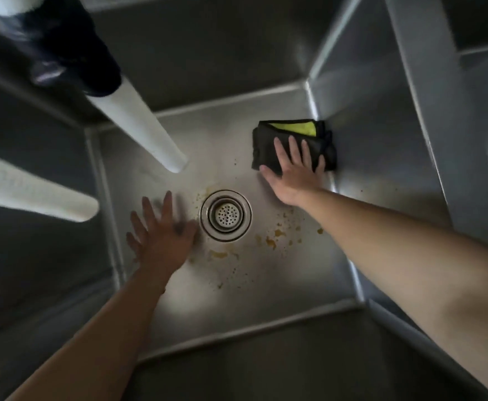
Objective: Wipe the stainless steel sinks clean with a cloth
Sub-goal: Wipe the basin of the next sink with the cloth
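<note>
A deep stainless steel sink (265,290) is filling almost the whole view, seen from straight above, its brushed floor catching a soft patch of light near the front and its tall walls falling into shadow on the left and at the back. The round drain strainer (225,215) is sitting in the middle of the floor, its perforated basket ringed by polished steel. Orange-yellow food stains (271,241) and small dark specks are lying scattered around the drain, thickest just in front of it and to its right.

The right hand (294,175) is pressing flat, fingers spread and extended, on a folded black cloth (265,149) with a yellow-green inner face showing at its far edge. The cloth is lying on the sink floor in the far right corner, touching or nearly touching the right wall. The hand is not curling around the cloth; the palm and fingers are resting on top of it.

The left hand (161,235) is lying open, fingers spread, just left of the drain, blurred, so whether it is touching the floor cannot be told.

Two white spouts (144,131) are reaching in from the upper left over the basin, one with a dark fitting above it. Beyond the right wall, the steel divider and part of a neighbouring basin (480,111) are showing.
</note>
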Demonstrator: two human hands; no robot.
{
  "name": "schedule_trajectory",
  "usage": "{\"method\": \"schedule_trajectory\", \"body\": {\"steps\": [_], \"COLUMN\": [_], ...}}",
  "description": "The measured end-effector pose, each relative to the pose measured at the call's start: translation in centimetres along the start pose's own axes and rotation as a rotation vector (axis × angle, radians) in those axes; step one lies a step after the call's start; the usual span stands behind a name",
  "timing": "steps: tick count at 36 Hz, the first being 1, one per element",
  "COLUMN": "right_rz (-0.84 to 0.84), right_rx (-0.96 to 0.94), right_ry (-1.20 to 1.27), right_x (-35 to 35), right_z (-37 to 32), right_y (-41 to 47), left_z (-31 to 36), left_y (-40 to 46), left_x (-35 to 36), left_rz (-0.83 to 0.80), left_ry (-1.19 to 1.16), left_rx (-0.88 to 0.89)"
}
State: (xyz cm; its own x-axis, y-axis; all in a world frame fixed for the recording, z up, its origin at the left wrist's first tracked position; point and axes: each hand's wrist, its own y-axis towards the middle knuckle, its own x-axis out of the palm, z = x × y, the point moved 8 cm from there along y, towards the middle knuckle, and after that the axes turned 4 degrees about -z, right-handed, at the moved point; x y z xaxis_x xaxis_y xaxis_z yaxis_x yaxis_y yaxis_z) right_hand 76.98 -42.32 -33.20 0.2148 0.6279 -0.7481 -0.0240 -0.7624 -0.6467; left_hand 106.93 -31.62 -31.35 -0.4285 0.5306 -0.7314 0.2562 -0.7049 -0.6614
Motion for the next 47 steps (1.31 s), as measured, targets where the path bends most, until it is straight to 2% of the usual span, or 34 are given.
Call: {"method": "schedule_trajectory", "body": {"steps": [2,4,10,15,19,22,25,29,39,44,47], "right_rz": [0.006,0.039,0.092,0.067,-0.015,-0.077,-0.166,-0.24,0.027,0.117,0.161], "right_rx": [0.011,0.015,-0.025,-0.07,-0.042,0.063,0.25,0.445,0.441,0.514,0.624], "right_ry": [-0.002,-0.002,-0.055,-0.061,0.011,0.12,0.3,0.42,0.284,0.401,0.51], "right_x": [-0.4,-1.4,-4.5,-4.1,0.1,5.9,11.5,15.0,12.9,8.7,6.0], "right_z": [-0.1,-0.4,-1.5,-0.2,1.8,4.0,5.9,6.1,4.3,2.2,0.7], "right_y": [1.5,3.4,7.7,6.1,0.7,-6.4,-13.4,-17.5,-12.8,-7.4,-4.1], "left_z": [0.1,0.1,-1.1,-0.8,-0.3,0.1,0.4,0.6,0.5,0.7,0.6], "left_y": [2.1,3.3,4.7,4.6,4.0,3.6,3.5,3.1,3.2,3.1,3.1], "left_x": [0.9,2.4,4.0,3.9,3.5,3.3,3.0,2.7,3.2,3.3,3.4], "left_rz": [-0.093,-0.154,-0.128,-0.147,-0.198,-0.227,-0.273,-0.301,-0.25,-0.253,-0.24], "left_ry": [-0.066,-0.07,-0.041,-0.025,-0.029,-0.025,-0.029,-0.038,-0.003,0.005,0.007], "left_rx": [-0.109,-0.146,-0.118,-0.107,-0.111,-0.111,-0.117,-0.124,-0.086,-0.085,-0.095]}}
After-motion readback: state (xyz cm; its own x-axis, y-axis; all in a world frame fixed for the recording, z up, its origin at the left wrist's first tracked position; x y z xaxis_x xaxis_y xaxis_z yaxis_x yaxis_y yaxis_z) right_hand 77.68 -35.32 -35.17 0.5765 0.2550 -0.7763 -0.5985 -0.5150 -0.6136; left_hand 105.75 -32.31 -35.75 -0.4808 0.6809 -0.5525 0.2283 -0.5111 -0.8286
